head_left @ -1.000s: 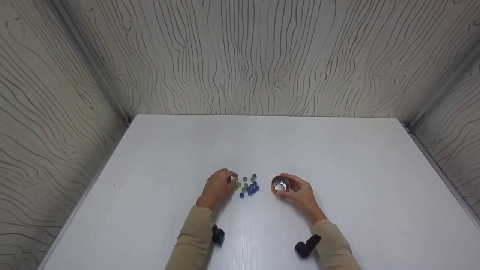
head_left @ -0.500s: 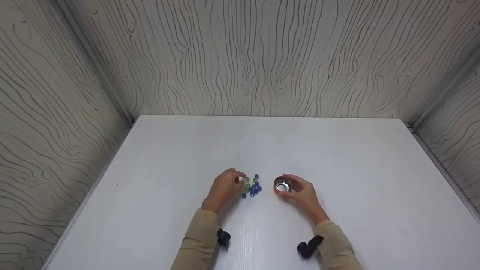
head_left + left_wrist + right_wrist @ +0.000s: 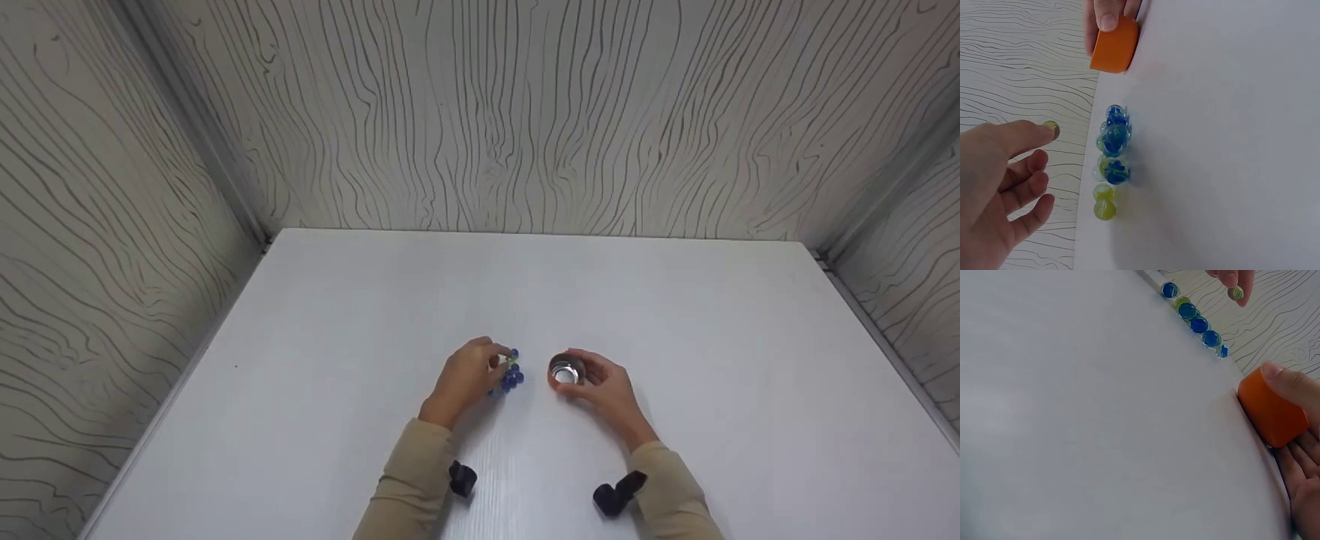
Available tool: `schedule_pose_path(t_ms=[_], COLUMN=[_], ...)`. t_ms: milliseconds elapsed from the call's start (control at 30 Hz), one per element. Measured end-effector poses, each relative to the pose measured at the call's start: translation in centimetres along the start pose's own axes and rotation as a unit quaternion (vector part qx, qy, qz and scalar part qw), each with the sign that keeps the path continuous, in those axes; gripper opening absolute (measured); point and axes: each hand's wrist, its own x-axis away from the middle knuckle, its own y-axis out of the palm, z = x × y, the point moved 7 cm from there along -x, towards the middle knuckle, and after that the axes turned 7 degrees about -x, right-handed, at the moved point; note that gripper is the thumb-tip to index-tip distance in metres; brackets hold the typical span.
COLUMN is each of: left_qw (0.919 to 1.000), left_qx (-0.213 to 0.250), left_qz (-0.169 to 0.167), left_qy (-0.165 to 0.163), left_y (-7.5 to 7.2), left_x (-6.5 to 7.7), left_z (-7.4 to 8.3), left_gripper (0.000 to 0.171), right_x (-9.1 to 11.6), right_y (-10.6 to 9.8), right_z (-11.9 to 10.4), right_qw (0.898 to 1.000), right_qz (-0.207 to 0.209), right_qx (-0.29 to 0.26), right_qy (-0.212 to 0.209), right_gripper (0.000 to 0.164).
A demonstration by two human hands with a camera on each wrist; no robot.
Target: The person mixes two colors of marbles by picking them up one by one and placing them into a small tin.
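Observation:
Between thumb and forefinger my left hand (image 3: 466, 375) pinches a yellow-green glass marble (image 3: 1235, 293), raised above the table. Below and beside that hand lies a loose cluster of blue marbles (image 3: 1114, 139) and yellow-green marbles (image 3: 1104, 210), partly hidden by the hand in the head view. To their right my right hand (image 3: 609, 390) grips a small orange cup (image 3: 1272, 408) by its side, thumb on one side and fingers on the other. Upright on the table, the cup shows a shiny silvery inside in the head view; no marble can be made out in it.
The white table (image 3: 360, 300) runs back to a wood-grain patterned wall (image 3: 480, 112), with similar panels at both sides. A black wrist camera (image 3: 463, 478) sits at the left sleeve, and another black camera (image 3: 619, 495) at the right sleeve.
My left hand has moved right across the marbles toward the cup, carrying the pinched marble and covering more of the cluster. The right hand and cup have stayed almost in place.

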Motion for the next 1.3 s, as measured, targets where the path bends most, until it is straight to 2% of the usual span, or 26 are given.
schedule_pose_path(t_ms=[100, 267, 667, 1300], left_qw=[0.9999, 0.9992, 0.9967, 0.9959], left_qx=[-0.002, -0.009, -0.032, -0.035], left_qz=[0.0, 0.019, 0.037, 0.031], left_qy=[0.011, 0.034, 0.065, 0.077], left_y=[0.2, 0.3, 0.4, 1.1], left_x=[-0.1, -0.2, -0.3, -0.7], left_z=[0.7, 1.6, 3.1, 4.5], left_gripper=[0.02, 0.017, 0.016, 0.017], right_x=[0.0, 0.0, 0.0, 0.1], right_y=[0.0, 0.0, 0.0, 0.0], right_z=[0.0, 0.0, 0.1, -0.2], right_qw=[1.0, 1.0, 1.0, 1.0], right_qz=[0.0, -0.001, 0.001, 0.004], right_qx=[-0.004, 0.001, 0.006, 0.005], right_qy=[0.001, -0.003, -0.015, -0.024], right_gripper=[0.063, 0.063, 0.063, 0.063])
